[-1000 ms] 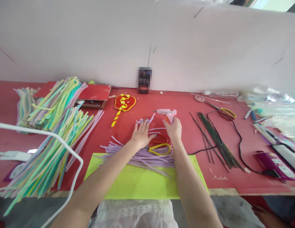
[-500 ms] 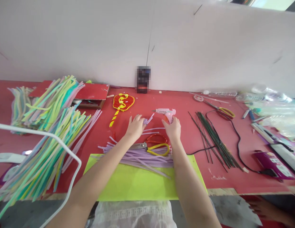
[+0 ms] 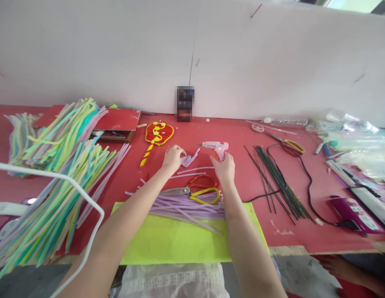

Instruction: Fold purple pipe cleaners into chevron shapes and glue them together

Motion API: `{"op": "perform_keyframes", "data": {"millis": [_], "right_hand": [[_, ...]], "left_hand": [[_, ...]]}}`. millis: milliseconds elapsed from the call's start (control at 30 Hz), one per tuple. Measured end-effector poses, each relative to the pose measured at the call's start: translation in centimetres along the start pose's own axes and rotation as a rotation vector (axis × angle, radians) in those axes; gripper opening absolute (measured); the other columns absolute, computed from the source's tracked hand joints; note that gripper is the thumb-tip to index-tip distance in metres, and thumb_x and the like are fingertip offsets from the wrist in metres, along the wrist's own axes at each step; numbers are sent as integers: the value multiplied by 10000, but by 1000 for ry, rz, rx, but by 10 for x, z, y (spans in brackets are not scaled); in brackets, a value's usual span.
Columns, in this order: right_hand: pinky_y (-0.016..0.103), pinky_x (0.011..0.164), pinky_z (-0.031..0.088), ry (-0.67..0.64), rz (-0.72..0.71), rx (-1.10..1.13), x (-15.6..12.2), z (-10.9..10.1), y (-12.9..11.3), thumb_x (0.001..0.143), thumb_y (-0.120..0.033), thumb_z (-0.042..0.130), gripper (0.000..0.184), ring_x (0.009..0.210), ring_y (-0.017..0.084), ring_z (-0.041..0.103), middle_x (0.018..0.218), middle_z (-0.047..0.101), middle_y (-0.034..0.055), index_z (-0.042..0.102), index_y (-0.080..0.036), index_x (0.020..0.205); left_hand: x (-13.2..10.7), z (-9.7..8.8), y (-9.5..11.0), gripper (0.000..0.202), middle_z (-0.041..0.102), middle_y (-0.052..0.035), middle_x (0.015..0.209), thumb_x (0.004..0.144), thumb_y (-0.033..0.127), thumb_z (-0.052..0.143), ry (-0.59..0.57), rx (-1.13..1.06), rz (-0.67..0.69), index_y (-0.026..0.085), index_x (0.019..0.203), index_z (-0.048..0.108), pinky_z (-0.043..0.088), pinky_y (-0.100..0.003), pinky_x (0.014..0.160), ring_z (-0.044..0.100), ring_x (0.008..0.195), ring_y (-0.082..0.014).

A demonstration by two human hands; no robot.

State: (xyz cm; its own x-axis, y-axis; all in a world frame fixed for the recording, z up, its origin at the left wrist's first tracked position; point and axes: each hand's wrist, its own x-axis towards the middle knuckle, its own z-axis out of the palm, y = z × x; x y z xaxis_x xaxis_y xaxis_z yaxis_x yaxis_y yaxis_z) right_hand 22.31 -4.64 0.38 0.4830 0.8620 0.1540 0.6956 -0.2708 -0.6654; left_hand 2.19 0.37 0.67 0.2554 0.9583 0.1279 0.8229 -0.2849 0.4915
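Observation:
My left hand (image 3: 173, 160) is closed, its fingertips at the left end of a small bent piece of lilac pipe cleaners (image 3: 191, 159). My right hand (image 3: 225, 169) wraps the handle of a pink hot glue gun (image 3: 215, 145), whose nozzle points left above the bent piece. Between my arms, loose lilac pipe cleaners (image 3: 180, 205) lie in a pile across a lime-green sheet (image 3: 176, 244). Scissors with one red and one yellow handle (image 3: 206, 195) rest on the pile. Two separate lilac strips (image 3: 192, 170) lie just below the bent piece.
Multicoloured pipe cleaners (image 3: 65, 194) are heaped at left, behind a white bent tube (image 3: 93, 203). A red and yellow fan shape (image 3: 160, 134) lies beyond my left hand. At right are dark green stems (image 3: 279, 182), more scissors (image 3: 292, 145), a black cord (image 3: 311, 186) and a purple power strip (image 3: 355, 213).
My left fingers have drawn together and shifted slightly left, showing more of the bent lilac piece. My right hand stays on the glue gun. The whole view has shifted a little.

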Motion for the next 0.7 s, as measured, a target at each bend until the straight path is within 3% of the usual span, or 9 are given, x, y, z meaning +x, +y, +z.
{"op": "perform_keyframes", "data": {"millis": [200,333,400,500,567,700], "right_hand": [[331,772,410,-15,8,-18,0,-1,0,723,-462,557,520,993,249,540,1098,586,128,518,-160,1143],[331,768,420,-56,9,-40,-2,-2,-3,717,-487,573,594,1008,258,548,1135,583,136,486,-156,1203],[330,759,425,-77,-1,-48,-4,-2,-5,712,-515,581,624,1004,259,552,1126,588,134,481,-156,1212],[326,741,430,-103,-21,-95,-7,-3,-9,728,-508,574,573,989,251,558,1112,591,118,498,-176,1189],[321,726,431,-109,-27,-146,-9,-4,-12,749,-473,561,521,978,241,563,1136,577,110,502,-195,1185],[312,700,430,-78,-48,-211,-14,-8,-18,775,-436,542,489,964,232,569,1178,551,108,495,-209,1206]], "left_hand": [[1,-4,2,106,626,-53,1024,810,193,595,-17,18,-4,195,872,680,370,-361,1000,582,998,-181],[-13,-17,7,266,641,-65,1134,900,188,417,-9,68,44,185,1030,648,296,-403,1079,569,1085,-183],[-28,-22,10,358,580,-78,1281,923,173,329,16,144,98,174,1175,583,221,-427,1124,490,1221,-189],[-52,-23,15,453,402,-119,1452,944,225,270,-83,275,181,106,1357,411,194,-453,1138,321,1364,-216],[-62,-20,17,509,313,-138,1495,952,295,262,-160,325,202,74,1406,326,189,-467,1140,267,1391,-231],[-64,-9,13,598,209,-144,1529,949,404,254,-186,358,218,72,1445,237,152,-476,1150,193,1416,-241]]}}
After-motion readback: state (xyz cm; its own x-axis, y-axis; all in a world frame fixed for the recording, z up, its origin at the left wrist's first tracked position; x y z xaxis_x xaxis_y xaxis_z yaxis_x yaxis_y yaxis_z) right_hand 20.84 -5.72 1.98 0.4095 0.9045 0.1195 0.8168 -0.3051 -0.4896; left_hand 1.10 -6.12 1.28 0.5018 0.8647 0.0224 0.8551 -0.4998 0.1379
